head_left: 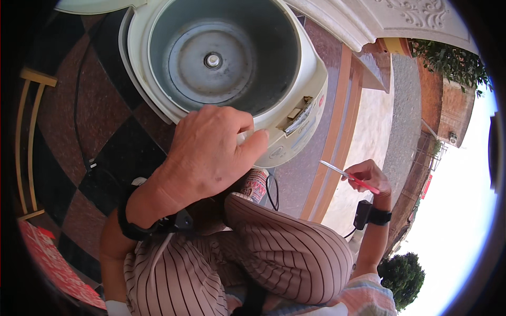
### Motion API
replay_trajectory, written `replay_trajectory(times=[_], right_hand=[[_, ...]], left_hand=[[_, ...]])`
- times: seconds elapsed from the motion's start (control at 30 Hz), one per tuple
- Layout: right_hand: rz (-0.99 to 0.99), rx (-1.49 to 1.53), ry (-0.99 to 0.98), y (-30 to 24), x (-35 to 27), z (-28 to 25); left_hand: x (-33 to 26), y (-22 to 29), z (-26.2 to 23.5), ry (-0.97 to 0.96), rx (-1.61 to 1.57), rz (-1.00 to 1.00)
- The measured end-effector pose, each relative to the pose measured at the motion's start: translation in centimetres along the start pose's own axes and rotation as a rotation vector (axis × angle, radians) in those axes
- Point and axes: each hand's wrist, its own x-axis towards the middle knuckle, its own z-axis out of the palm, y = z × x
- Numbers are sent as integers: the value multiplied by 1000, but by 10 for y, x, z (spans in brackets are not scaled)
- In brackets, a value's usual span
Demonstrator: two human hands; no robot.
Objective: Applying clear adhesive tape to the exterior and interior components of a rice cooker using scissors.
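Observation:
A white rice cooker (315, 79) stands in front of me with its lid swung back and no inner pot in it. At the bottom of its grey well lies a round heating plate (190, 79) with a small metal sensor button (213, 60) in the middle. My left hand (213, 147) is closed over the near rim, thumb and forefinger bent together; its other fingertips are hidden. Off to the right, away from the cooker, my right hand (369, 176) grips a screwdriver (361, 183) by its red handle, the metal shaft pointing left toward the cooker.
A black cord (79, 105) runs along the checkered tile floor (108, 163) at the left. A wooden rack-like frame (26, 142) and a red patterned bag or cloth (58, 263) lie at the left edge. A carved white pillar base (363, 21) stands at the far right.

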Motion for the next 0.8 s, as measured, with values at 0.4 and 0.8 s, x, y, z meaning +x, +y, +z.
replay_trajectory(times=[0.4, 0.8], right_hand=[[148, -66, 495, 169, 58, 39], [127, -769, 752, 221, 78, 72]], left_hand=[[14, 3, -12, -44, -152, 35], [-6, -1, -53, -102, -479, -51]])
